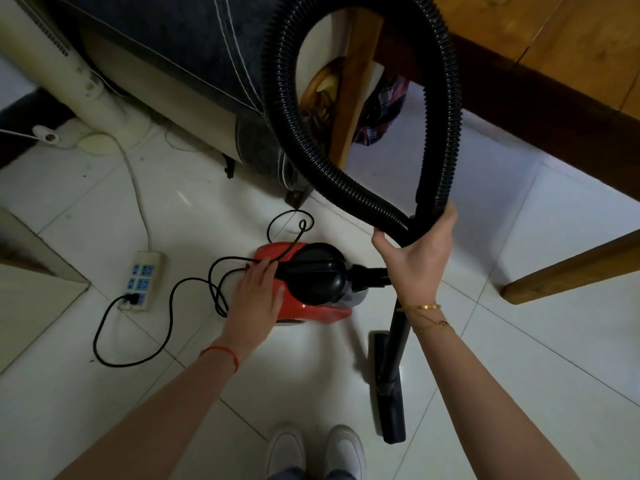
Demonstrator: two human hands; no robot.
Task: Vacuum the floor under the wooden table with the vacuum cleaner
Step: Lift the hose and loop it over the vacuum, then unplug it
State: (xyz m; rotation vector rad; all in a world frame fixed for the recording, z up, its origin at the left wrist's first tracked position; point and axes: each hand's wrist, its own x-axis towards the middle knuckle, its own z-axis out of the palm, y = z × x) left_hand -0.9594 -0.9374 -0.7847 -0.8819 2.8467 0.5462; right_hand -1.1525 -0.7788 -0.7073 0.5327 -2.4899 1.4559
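A red and black vacuum cleaner (pixel 313 299) sits on the white tiled floor. My left hand (pixel 254 296) rests flat on its red body beside the black handle, fingers apart. My right hand (pixel 417 251) is closed around the black ribbed hose (pixel 280 109), which loops high up in front of the wooden table (pixel 568 53). Below that hand the black wand runs down to the floor nozzle (pixel 389 389), lying flat on the tiles near my white shoes. The table stands at the upper right, with one leg (pixel 355 91) behind the hose loop.
A black power cord (pixel 166 306) coils on the floor from the vacuum to a white power strip (pixel 142 280). A dark covered piece of furniture (pixel 166 53) and a white fan stand (pixel 69 71) stand at the upper left. A second wooden leg (pixel 571 275) crosses at right.
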